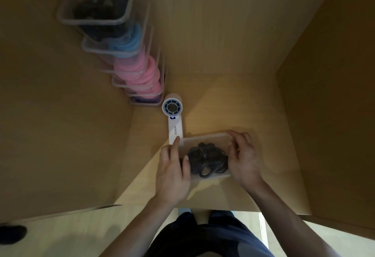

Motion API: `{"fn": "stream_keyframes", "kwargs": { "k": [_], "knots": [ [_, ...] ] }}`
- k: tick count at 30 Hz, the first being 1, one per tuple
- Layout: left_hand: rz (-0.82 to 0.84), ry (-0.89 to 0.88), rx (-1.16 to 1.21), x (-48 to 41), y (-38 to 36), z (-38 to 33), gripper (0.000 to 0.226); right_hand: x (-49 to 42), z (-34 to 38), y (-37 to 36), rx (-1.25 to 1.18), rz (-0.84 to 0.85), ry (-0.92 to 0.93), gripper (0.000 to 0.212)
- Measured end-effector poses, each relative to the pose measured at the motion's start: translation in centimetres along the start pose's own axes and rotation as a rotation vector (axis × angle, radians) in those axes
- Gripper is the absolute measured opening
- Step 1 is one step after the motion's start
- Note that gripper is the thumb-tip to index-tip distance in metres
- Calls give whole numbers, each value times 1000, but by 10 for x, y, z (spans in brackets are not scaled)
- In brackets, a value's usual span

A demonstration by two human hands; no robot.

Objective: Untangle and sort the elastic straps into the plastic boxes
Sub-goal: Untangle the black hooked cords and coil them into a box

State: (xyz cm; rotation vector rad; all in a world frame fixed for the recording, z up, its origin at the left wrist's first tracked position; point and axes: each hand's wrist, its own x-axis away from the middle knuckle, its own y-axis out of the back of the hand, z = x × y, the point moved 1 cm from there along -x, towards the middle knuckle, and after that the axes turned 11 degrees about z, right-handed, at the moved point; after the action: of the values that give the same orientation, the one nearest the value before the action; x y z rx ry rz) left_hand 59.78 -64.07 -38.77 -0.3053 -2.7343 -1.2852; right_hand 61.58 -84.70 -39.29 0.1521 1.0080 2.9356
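Clamped on opposite sides of clear plastic box [203, 137]: left hand [172, 167] with index finger stretched forward, right hand [244, 156] with fingers curled over the far rim. Inside, between the palms, bunched black elastic straps [207, 160].

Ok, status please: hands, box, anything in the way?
Both sides of the box held: left hand, right hand. Inside it, black straps. Close by its far-left corner, a fan.
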Motion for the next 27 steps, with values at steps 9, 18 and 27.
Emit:
{"fn": "stream_keyframes", "kwargs": {
  "k": [9, 18, 27],
  "knots": [
    [185, -176, -427, -8, 3, 3, 86, 5, -5, 1, -32, 0, 2, 40],
    [229, -198, -552, -14, 1, 6, 98, 7, 0, 1, 136, 59, 25, 50],
    [205, -236, -527, -14, 2, 4, 88, 8, -2, -3, 280, 88, -31, 56]
  ]
}}
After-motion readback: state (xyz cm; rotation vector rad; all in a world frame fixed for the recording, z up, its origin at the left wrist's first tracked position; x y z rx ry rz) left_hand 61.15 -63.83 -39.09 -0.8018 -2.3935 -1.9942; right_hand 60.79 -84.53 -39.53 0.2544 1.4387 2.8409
